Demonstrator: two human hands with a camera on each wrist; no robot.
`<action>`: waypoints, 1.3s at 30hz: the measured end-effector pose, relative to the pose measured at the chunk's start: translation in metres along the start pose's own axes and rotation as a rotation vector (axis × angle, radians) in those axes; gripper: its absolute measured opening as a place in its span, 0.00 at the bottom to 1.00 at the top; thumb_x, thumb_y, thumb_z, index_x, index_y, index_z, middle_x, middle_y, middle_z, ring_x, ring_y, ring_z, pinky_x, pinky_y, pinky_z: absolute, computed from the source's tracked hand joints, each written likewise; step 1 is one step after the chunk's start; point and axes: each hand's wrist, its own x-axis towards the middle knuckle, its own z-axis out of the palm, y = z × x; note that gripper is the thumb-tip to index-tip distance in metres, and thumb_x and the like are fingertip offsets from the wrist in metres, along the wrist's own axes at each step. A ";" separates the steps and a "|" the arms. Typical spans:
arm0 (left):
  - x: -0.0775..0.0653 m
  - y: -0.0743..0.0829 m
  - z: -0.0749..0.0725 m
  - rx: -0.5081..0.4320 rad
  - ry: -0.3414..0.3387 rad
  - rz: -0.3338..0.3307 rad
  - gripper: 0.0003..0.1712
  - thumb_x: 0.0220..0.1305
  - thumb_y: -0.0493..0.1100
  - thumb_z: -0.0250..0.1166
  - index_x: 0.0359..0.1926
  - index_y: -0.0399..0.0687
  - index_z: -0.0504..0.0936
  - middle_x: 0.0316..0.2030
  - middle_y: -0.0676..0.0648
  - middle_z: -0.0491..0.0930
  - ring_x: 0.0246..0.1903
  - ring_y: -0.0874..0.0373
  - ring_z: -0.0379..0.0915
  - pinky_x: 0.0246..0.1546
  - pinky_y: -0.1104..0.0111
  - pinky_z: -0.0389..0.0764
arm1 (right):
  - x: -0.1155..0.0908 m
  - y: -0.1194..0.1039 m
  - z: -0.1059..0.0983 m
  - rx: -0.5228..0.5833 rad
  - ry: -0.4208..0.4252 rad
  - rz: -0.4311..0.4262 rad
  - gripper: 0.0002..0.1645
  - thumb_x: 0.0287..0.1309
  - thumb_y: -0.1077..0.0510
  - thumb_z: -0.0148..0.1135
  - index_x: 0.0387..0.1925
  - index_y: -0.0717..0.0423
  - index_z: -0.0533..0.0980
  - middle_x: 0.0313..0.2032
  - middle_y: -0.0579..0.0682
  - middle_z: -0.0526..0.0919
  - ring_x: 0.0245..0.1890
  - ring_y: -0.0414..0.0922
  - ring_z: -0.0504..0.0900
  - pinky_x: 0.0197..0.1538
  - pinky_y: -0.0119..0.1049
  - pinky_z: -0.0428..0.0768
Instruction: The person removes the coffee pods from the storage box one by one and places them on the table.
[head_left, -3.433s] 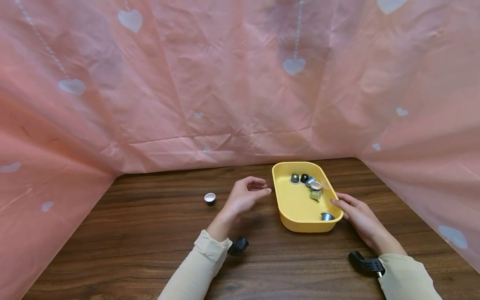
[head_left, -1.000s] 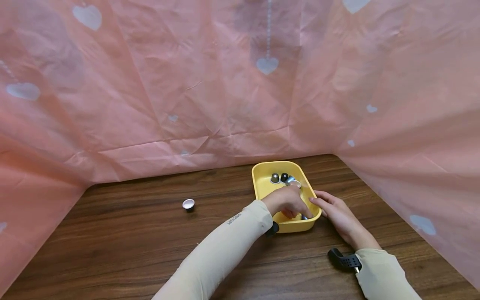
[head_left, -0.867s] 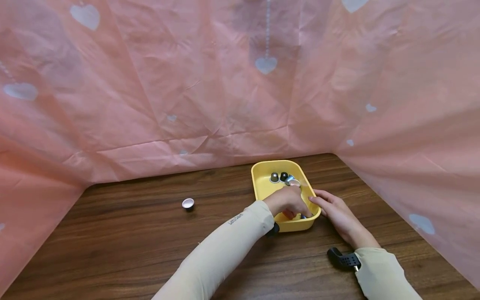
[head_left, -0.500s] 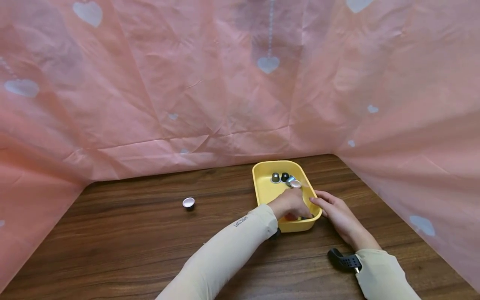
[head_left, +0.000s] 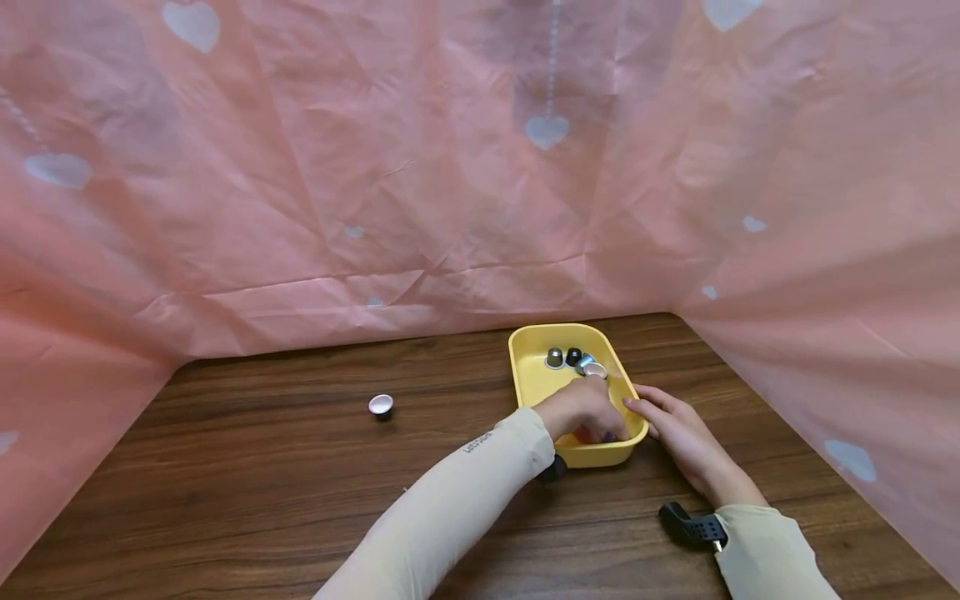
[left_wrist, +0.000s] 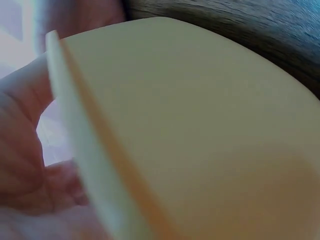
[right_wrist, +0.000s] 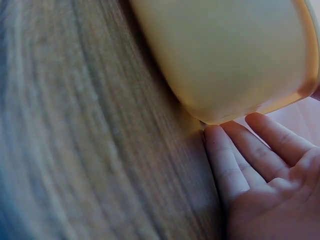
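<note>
A yellow tray (head_left: pixel 525 385) stands on the wooden table, with several coffee capsules inside. My left hand (head_left: pixel 587 407) reaches down into its near right corner, fingers curled around a blue coffee capsule (head_left: pixel 609 437) that is mostly hidden. In the left wrist view the tray wall (left_wrist: pixel 190 115) covers the fingertips. My right hand (head_left: pixel 686 435) holds the tray's right side, thumb over the rim and fingertips (right_wrist: pixel 215 135) against the outer wall. Toward the far end sit a dark grey capsule (head_left: pixel 555 358), a black one (head_left: pixel 573 357), a blue one (head_left: pixel 585 363) and a white-lidded one (head_left: pixel 596 370).
One coffee capsule (head_left: pixel 381 405) rests lid up on the table, left of the tray. Pink sheeting with hearts (head_left: pixel 420 208) hangs behind and along both sides of the table (head_left: pixel 247 467). Black wrist straps (head_left: pixel 690 527) are worn at both wrists.
From beside the tray, my left hand has moved right and down into its near right corner, onto the blue capsule. The right hand keeps its hold. The view has turned slightly.
</note>
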 end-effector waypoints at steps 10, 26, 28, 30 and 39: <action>-0.008 -0.007 -0.016 -0.200 -0.043 0.146 0.20 0.52 0.28 0.79 0.21 0.46 0.75 0.14 0.52 0.73 0.16 0.62 0.70 0.21 0.74 0.75 | 0.000 0.000 0.000 0.003 -0.001 0.000 0.39 0.82 0.44 0.55 0.80 0.64 0.62 0.74 0.60 0.72 0.53 0.23 0.78 0.54 0.21 0.78; -0.021 -0.020 -0.032 -0.213 0.161 0.255 0.18 0.49 0.33 0.84 0.40 0.47 0.88 0.39 0.54 0.87 0.36 0.65 0.77 0.39 0.77 0.77 | 0.001 -0.001 0.001 0.017 0.000 -0.008 0.38 0.82 0.45 0.55 0.79 0.66 0.63 0.66 0.47 0.78 0.51 0.23 0.80 0.54 0.23 0.80; -0.022 -0.025 -0.037 -0.222 0.161 0.270 0.17 0.49 0.33 0.84 0.40 0.47 0.88 0.35 0.54 0.86 0.34 0.66 0.77 0.37 0.77 0.76 | 0.001 -0.001 0.002 0.018 0.000 -0.005 0.39 0.83 0.45 0.54 0.79 0.66 0.62 0.70 0.53 0.76 0.51 0.23 0.80 0.54 0.22 0.80; -0.024 -0.029 -0.041 -0.234 0.153 0.291 0.17 0.49 0.33 0.84 0.40 0.46 0.88 0.32 0.55 0.85 0.33 0.66 0.76 0.35 0.77 0.75 | 0.001 -0.002 0.003 0.009 -0.002 0.000 0.39 0.83 0.45 0.54 0.79 0.66 0.62 0.74 0.60 0.72 0.51 0.23 0.80 0.54 0.21 0.80; -0.040 -0.036 -0.058 -0.380 0.104 0.369 0.18 0.52 0.34 0.83 0.44 0.44 0.88 0.32 0.53 0.87 0.32 0.68 0.78 0.36 0.78 0.76 | 0.001 -0.003 0.001 -0.021 -0.002 0.016 0.40 0.83 0.43 0.53 0.81 0.65 0.60 0.78 0.65 0.66 0.51 0.21 0.78 0.53 0.20 0.78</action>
